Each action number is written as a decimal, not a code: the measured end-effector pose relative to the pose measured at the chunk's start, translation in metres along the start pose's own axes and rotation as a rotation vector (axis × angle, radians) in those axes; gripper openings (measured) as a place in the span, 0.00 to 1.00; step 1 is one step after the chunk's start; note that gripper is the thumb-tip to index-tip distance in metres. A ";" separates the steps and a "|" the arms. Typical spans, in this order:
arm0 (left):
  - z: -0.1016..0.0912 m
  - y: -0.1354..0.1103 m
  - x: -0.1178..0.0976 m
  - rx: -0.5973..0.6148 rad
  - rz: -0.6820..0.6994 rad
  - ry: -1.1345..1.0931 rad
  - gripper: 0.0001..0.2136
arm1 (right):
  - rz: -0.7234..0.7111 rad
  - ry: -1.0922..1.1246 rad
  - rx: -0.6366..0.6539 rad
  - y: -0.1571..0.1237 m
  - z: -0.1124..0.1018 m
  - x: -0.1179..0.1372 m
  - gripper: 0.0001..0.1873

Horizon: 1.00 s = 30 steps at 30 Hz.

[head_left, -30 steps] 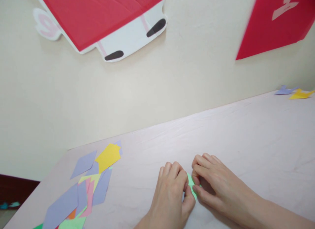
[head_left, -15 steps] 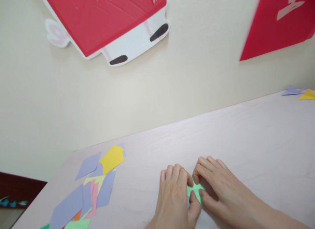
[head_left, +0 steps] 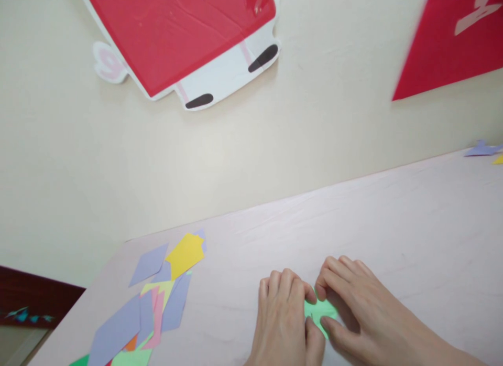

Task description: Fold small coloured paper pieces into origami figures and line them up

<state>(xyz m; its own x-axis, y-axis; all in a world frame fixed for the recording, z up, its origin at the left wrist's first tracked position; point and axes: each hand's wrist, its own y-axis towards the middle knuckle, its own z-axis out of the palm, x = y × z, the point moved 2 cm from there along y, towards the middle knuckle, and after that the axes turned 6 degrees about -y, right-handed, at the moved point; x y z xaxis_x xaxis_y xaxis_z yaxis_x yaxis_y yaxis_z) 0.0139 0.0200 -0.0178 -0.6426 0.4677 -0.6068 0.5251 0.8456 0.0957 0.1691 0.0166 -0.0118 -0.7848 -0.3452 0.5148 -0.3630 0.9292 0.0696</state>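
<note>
A small light green piece of paper (head_left: 320,312) lies on the table at the bottom, right of centre, with a crease or small mark near its middle. My left hand (head_left: 283,319) covers its left side, fingers curled, with thumb and forefinger at the paper. From the right, my right hand (head_left: 363,305) reaches in, its curled forefinger and thumb on the paper's right edge. Both hands rest low, their fingertips close together but apart. The paper's outer parts are hidden under the fingers.
Loose paper pieces in purple, yellow (head_left: 186,256), pink, orange and green overlap at the table's left. Purple scraps (head_left: 481,149) lie at the far right edge. The pale table (head_left: 243,245) meets a wall carrying a red-and-white cutout (head_left: 188,35) and a red sheet (head_left: 444,51).
The whole view has shifted slightly, so things appear a little further right. My right thumb and fingers have spread slightly, and more of the green paper shows between the hands.
</note>
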 end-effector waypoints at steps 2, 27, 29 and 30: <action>0.000 0.000 0.000 0.006 0.011 -0.015 0.17 | -0.005 -0.010 -0.001 0.000 0.001 0.000 0.09; 0.012 0.002 -0.004 -0.027 0.016 0.197 0.09 | 0.003 -0.015 0.004 0.000 0.002 0.000 0.08; 0.013 0.002 -0.004 -0.040 -0.004 0.209 0.10 | 0.006 -0.015 0.006 0.000 0.002 0.000 0.08; 0.014 0.002 -0.004 -0.041 -0.011 0.206 0.10 | 0.007 -0.013 0.008 0.000 0.002 0.000 0.08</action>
<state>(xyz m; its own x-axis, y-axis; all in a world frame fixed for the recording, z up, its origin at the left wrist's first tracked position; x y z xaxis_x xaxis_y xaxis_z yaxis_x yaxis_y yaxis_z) 0.0253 0.0167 -0.0260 -0.7508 0.4979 -0.4340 0.4971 0.8586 0.1251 0.1680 0.0168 -0.0134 -0.7938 -0.3407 0.5037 -0.3617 0.9304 0.0593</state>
